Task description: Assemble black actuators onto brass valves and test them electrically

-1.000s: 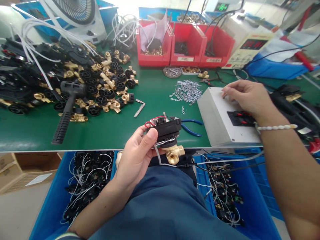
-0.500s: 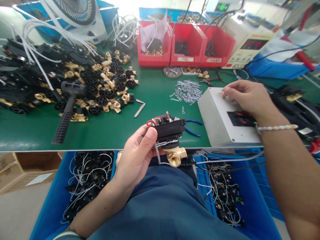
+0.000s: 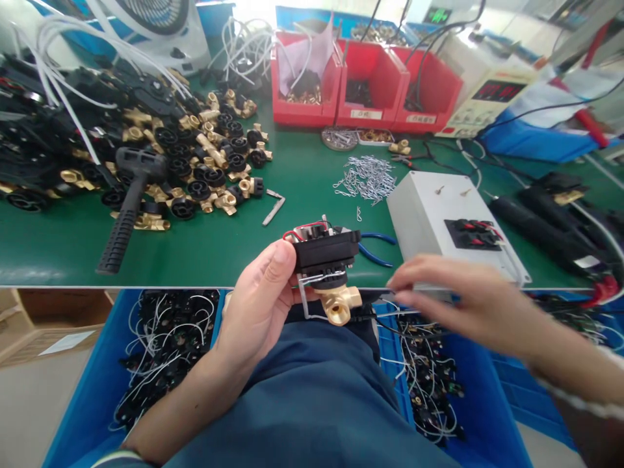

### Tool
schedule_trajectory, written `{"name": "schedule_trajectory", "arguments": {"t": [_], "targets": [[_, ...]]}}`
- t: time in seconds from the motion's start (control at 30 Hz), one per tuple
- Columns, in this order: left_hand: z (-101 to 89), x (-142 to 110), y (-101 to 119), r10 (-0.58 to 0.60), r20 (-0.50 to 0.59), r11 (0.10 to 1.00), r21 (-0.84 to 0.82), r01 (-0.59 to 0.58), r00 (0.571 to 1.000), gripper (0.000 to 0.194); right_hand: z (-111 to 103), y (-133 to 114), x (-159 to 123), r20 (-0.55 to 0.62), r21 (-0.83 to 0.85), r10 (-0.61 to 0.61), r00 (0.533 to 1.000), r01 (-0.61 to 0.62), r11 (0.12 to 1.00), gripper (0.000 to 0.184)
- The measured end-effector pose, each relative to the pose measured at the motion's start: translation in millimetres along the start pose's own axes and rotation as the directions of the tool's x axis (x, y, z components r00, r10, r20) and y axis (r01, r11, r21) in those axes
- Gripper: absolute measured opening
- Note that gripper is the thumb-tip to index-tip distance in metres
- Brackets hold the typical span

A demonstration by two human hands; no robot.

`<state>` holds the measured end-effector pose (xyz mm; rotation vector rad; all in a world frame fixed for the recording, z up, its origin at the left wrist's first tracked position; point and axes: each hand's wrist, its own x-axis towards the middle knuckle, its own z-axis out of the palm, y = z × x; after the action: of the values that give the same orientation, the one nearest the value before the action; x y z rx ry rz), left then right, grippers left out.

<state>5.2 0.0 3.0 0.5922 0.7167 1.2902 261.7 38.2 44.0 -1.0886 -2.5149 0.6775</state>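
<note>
My left hand (image 3: 266, 292) is closed on a motorized valve, a black actuator (image 3: 325, 252) with red wires on top and a brass valve body (image 3: 340, 304) below. A metal clip and a white cable show at its side. My right hand (image 3: 453, 296), somewhat blurred, is in the air in front of the grey switch box (image 3: 419, 214); its thumb and fingers are apart and I see nothing in them. On the box are two small toggle switches (image 3: 439, 190) and a black terminal block (image 3: 472, 234). Blue-handled pliers (image 3: 377, 240) lie between valve and box.
A black hammer (image 3: 129, 205) and a heap of brass valve bodies (image 3: 212, 153) lie left. Spring clips (image 3: 366, 177) are piled mid-table, before red bins (image 3: 307, 114). A power supply (image 3: 482, 104) stands back right. Blue crates (image 3: 92, 390) with wired units sit below the table edge.
My right hand has left a switch on the grey box and moved down toward me, its fingers now apart. My left hand still holds the valve in nearly the same place.
</note>
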Motion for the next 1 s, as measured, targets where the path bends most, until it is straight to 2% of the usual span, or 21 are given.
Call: {"name": "schedule_trajectory", "arguments": {"t": [0.03,0.1,0.2,0.3,0.37,0.53,0.63,0.77,0.87,1.0], "targets": [[-0.2,-0.7,0.7,-0.001,0.007,1.000,0.005,0.001,1.000,0.046,18.7,-4.0,-5.3,0.092,0.056,-0.058,0.994,0.053,0.997,0.014],[-1.1,-2.3,2.6,0.001,0.012,1.000,0.014,-0.002,1.000,0.047,54.7,-1.3,-16.0,0.190,0.025,-0.077,0.979,0.074,0.997,0.019],[-3.1,-3.8,5.1,0.020,0.003,1.000,0.016,-0.020,1.000,0.045,96.1,19.8,-30.7,0.216,-0.138,0.009,0.976,0.022,0.990,0.018],[-4.5,-3.5,6.0,0.025,0.010,1.000,0.001,-0.025,1.000,0.045,120.0,40.7,-41.5,0.240,-0.263,0.126,0.963,-0.060,0.963,0.026],[-4.7,-2.7,6.2,0.026,0.029,0.999,-0.034,-0.025,0.999,0.043,129.0,48.1,-45.8,0.263,-0.284,0.169,0.950,-0.092,0.954,0.027],[-4.1,-1.4,8.0,-0.004,0.052,0.994,-0.106,0.009,0.999,0.039,144.6,52.4,-52.4,0.272,-0.266,0.190,0.943,-0.116,0.957,0.018],[-5.1,-2.0,9.5,-0.031,0.043,0.994,-0.104,0.035,0.999,0.039,153.3,54.3,-57.7,0.280,-0.239,0.185,0.942,-0.119,0.964,0.018],[-6.8,-1.0,9.5,-0.013,0.018,0.996,-0.092,0.014,1.000,0.032,161.4,56.7,-61.9,0.287,-0.171,0.151,0.946,-0.104,0.980,0.025],[-5.3,1.4,9.5,0.005,-0.032,1.000,-0.019,-0.005,0.999,0.030,166.6,54.5,-60.4,0.278,-0.116,0.139,0.950,-0.111,0.987,0.032],[-7.8,-5.4,19.1,0.095,-0.191,0.970,0.239,-0.048,0.977,0.041,168.6,43.6,-55.3,0.253,-0.025,0.164,0.953,-0.163,0.986,0.031]]}}
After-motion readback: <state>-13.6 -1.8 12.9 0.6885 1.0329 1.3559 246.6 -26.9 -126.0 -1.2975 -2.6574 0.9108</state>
